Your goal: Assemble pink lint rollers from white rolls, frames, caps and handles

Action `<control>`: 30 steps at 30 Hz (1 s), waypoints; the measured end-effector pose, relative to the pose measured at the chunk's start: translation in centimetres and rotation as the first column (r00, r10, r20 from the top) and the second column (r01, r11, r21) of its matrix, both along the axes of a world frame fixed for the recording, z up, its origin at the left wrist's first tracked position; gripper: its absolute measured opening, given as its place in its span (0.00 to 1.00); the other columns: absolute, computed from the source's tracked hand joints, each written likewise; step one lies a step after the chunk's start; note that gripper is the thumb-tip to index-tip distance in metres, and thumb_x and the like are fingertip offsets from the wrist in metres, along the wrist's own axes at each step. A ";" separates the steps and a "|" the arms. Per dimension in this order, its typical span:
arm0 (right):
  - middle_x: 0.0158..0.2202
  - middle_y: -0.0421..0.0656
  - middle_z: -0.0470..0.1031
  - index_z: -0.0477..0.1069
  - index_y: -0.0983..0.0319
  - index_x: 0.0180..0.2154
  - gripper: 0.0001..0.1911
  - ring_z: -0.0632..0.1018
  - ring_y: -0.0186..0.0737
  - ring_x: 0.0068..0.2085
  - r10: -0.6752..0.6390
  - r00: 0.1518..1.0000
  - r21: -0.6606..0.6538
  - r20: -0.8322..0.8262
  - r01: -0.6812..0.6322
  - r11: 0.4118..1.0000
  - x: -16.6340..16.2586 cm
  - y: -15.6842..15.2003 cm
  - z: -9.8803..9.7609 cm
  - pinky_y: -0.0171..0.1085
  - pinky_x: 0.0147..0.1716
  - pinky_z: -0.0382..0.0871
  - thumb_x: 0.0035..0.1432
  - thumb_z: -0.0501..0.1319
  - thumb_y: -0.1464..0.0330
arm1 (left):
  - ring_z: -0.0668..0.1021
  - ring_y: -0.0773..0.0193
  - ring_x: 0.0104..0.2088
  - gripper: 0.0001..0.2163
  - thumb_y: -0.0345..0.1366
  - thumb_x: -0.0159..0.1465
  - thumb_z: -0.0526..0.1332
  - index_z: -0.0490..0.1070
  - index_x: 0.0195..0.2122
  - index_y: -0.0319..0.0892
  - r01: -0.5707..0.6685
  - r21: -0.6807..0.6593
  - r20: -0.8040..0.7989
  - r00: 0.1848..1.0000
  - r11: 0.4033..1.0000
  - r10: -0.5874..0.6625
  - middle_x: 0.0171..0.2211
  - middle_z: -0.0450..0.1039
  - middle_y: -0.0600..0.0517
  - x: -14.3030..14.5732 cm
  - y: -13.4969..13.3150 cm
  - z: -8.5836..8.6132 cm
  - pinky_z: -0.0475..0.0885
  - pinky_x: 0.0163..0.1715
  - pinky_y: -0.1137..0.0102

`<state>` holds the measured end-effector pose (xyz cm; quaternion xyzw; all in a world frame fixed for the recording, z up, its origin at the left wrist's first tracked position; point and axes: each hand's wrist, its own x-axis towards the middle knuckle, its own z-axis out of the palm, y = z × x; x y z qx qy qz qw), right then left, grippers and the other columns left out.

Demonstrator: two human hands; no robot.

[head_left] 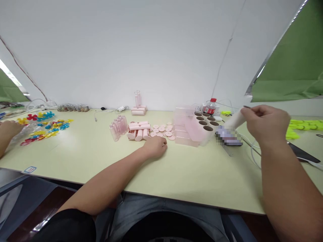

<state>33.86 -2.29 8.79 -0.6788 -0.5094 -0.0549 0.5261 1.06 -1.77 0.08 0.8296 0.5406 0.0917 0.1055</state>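
Note:
My left hand (155, 147) rests on the pale green table (176, 174), fingers curled, right in front of several pink round discs (163, 129) and pink cylinders (138, 130). What it holds, if anything, is hidden. My right hand (264, 125) is raised at the right, closed round a white tube (234, 120) that points left above a blurred dark object (229, 137). A stack of clear pink boxes (185, 129) and a row of pink tubes with brown open tops (205, 125) stand between my hands.
Clear pink vials (118, 127) stand left of the cylinders. Colourful plastic pieces (44, 126) lie far left, by another person's hand (8, 129). A red-capped bottle (210, 106) stands at the back. Neon yellow parts (302, 127) and white cables (254, 151) lie at right.

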 end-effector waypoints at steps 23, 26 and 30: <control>0.22 0.40 0.69 0.71 0.62 0.27 0.13 0.67 0.33 0.23 0.732 0.583 -0.192 0.353 -0.720 0.666 -11.1 -0.5 -8.1 0.34 0.25 0.59 0.61 0.57 0.63 | 0.77 0.48 0.44 0.19 0.47 0.63 0.53 0.68 0.50 0.42 -0.019 0.087 -0.091 0.996 0.996 0.027 0.45 0.75 0.42 0.8 -0.7 -0.2 0.71 0.37 0.60; 0.20 0.38 0.65 0.70 0.62 0.28 0.12 0.65 0.32 0.22 0.734 0.595 -0.196 0.328 -0.717 0.669 -11.4 -0.3 -8.7 0.34 0.24 0.57 0.60 0.58 0.62 | 0.78 0.51 0.39 0.15 0.46 0.64 0.53 0.72 0.42 0.42 -0.002 0.096 -0.089 0.996 0.995 0.011 0.39 0.77 0.45 0.8 -1.0 0.0 0.70 0.35 0.62; 0.18 0.34 0.59 0.71 0.61 0.34 0.10 0.63 0.32 0.21 0.761 0.611 -0.189 0.220 -0.738 0.647 -11.6 -0.1 -9.3 0.33 0.24 0.58 0.59 0.59 0.61 | 0.78 0.52 0.43 0.15 0.42 0.63 0.55 0.71 0.48 0.44 0.007 0.138 -0.034 0.999 0.990 -0.002 0.47 0.75 0.46 0.8 -1.0 0.0 0.70 0.36 0.64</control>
